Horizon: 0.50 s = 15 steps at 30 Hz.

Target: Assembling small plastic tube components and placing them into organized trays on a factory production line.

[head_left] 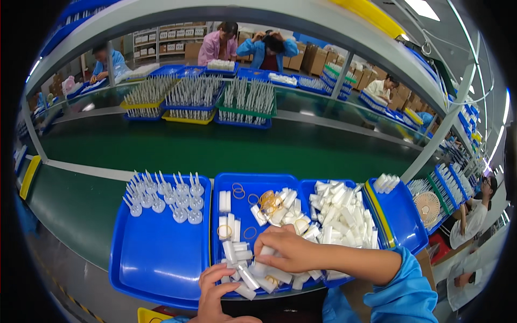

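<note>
My right hand (288,250) reaches in over the middle blue tray (258,178), its fingers closed on a white block-shaped piece (265,254). At the tray's near left corner is my left hand (215,293), fingers spread and thumb apart. Its fingertips touch or nearly touch several clear-and-white tube pieces (246,277) piled there. Tan rubber bands (267,203) lie heaped on the white pieces at the back, with loose ones around them. The hand and forearm cover part of the pile.
A blue tray (156,258) at left has clear, round-based pieces with upright stems (182,200) at its back. Right stands a tray heaped with white blocks (344,210), then stacked trays (398,215). Beyond the green belt (215,145), racks of thin upright parts (194,94) stand near several people.
</note>
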Tool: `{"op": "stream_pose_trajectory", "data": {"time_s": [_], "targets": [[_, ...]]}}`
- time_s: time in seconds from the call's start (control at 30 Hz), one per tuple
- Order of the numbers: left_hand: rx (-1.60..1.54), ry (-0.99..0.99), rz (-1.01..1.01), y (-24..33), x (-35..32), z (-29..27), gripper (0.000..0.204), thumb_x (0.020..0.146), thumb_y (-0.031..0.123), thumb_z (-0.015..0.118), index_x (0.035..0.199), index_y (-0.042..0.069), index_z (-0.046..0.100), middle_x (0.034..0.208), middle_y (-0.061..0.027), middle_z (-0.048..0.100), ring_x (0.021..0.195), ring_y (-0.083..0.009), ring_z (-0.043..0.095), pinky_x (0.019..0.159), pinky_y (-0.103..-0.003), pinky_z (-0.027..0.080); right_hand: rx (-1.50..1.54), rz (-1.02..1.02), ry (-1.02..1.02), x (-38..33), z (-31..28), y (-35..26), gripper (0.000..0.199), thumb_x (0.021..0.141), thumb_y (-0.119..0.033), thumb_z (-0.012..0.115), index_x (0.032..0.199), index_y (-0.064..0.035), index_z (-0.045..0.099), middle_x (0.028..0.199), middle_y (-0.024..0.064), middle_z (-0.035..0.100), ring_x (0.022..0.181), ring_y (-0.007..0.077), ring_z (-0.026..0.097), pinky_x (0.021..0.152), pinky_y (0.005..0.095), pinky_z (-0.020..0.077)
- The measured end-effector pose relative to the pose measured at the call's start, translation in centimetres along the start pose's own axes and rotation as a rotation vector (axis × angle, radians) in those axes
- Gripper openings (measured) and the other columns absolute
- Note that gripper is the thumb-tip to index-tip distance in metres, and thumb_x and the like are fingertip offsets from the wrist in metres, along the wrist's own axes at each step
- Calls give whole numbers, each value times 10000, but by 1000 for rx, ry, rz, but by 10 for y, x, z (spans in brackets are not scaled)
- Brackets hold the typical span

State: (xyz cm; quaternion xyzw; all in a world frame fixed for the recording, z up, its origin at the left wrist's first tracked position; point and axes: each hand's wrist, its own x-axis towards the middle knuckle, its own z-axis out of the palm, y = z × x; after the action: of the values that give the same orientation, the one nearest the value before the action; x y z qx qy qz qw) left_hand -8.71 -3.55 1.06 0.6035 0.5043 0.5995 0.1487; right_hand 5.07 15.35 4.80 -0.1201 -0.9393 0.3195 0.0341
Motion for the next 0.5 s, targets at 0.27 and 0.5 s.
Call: {"op": "stream_pose_trajectory", "data": {"time_s": [0.27, 0.5], "targets": [[-73, 81, -174, 13, -17, -36, 382, 677, -17, 654, 1015, 31, 483, 1192, -201, 398, 1121, -312, 421, 953, -410, 326, -235, 187, -1, 14, 7, 25, 232, 792, -241, 610, 1014, -187, 571, 1028, 75, 490, 982, 253, 479, 810, 418, 298], [571, 210, 334, 62, -20, -144, 617, 696, 487, 670, 1150, 145, 430, 1027, -80, 460, 993, -312, 482, 978, -561, 244, -289, -221, 405, -24, -57, -58, 444, 709, -118, 692, 1120, -108, 524, 1200, 142, 447, 1063, 304, 462, 863, 403, 322]]}}
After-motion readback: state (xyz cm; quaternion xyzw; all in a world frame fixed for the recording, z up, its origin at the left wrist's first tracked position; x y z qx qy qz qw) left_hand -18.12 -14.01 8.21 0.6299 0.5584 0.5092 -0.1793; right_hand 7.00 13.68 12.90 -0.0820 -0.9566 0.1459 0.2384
